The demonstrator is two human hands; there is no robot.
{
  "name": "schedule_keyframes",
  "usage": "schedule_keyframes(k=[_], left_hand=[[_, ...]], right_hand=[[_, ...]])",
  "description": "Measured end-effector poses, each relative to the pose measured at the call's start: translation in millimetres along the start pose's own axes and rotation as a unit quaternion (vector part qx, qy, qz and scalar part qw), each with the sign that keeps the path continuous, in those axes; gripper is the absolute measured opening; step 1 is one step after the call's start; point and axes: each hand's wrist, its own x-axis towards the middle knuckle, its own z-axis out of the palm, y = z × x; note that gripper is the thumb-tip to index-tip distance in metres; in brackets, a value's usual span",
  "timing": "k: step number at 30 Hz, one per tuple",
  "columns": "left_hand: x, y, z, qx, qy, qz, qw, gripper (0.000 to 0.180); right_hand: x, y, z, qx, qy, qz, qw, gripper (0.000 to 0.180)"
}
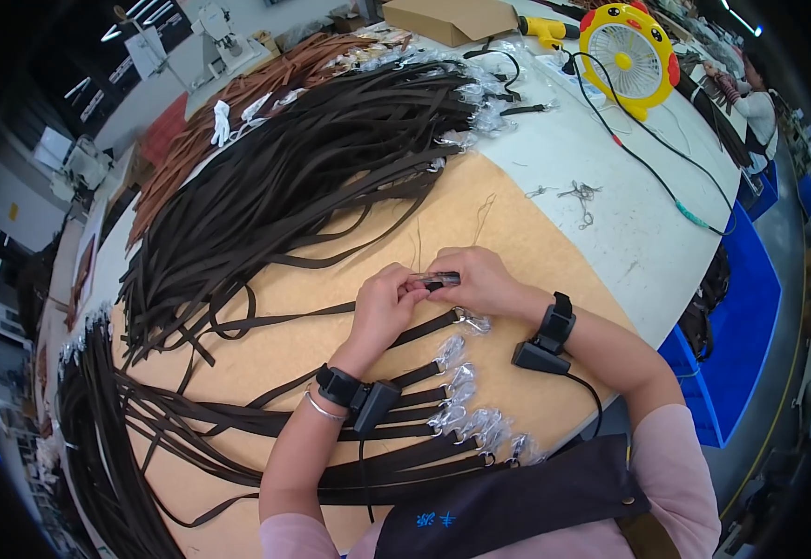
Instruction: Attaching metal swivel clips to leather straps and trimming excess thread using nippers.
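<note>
Over the middle of the tan board, my left hand (pixel 387 300) and my right hand (pixel 478 281) meet, fingers closed in a pinch. Between them sits the end of a dark strap (pixel 439 279), with a shiny piece on it too small to make out. The strap's long part (pixel 305 317) runs out leftward from my left hand. Just below my right hand lies another strap end with a metal clasp (pixel 469 321) in clear plastic. More plastic-wrapped clasps (pixel 459 384) line up nearer to me, on dark straps (pixel 396 401) laid side by side.
A big heap of dark straps (pixel 284 158) covers the far left, with brown strips (pixel 182 158) behind. Loose threads (pixel 578 197) lie on the white table (pixel 648 177). A yellow fan (pixel 621 61), its cable and a cardboard box (pixel 452 20) stand far off. A blue bin (pixel 736 326) adjoins the right edge; another person (pixel 755 112) works beyond.
</note>
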Motion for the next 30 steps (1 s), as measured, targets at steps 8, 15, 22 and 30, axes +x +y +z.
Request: schedule_keyframes(k=[8, 15, 22, 30], left_hand=[[0.2, -11.1, 7.8, -0.236, 0.000, -0.129, 0.963, 0.012], [2.4, 12.1, 7.0, -0.078, -0.027, -0.117, 0.990, 0.026], [7.6, 14.4, 12.2, 0.079, 0.004, -0.067, 0.995, 0.015], [0.5, 6.1, 13.2, -0.066, 0.031, -0.100, 0.992, 0.006]], right_hand=[[-0.4, 0.9, 4.3, 0.057, 0.039, 0.018, 0.997, 0.015], [4.9, 7.4, -4.2, 0.176, 0.030, 0.074, 0.981, 0.012], [10.1, 8.8, -7.7, 0.240, 0.017, 0.080, 0.967, 0.020], [-18.9, 6.2, -32.2, -0.182, 0.041, -0.081, 0.979, 0.030]])
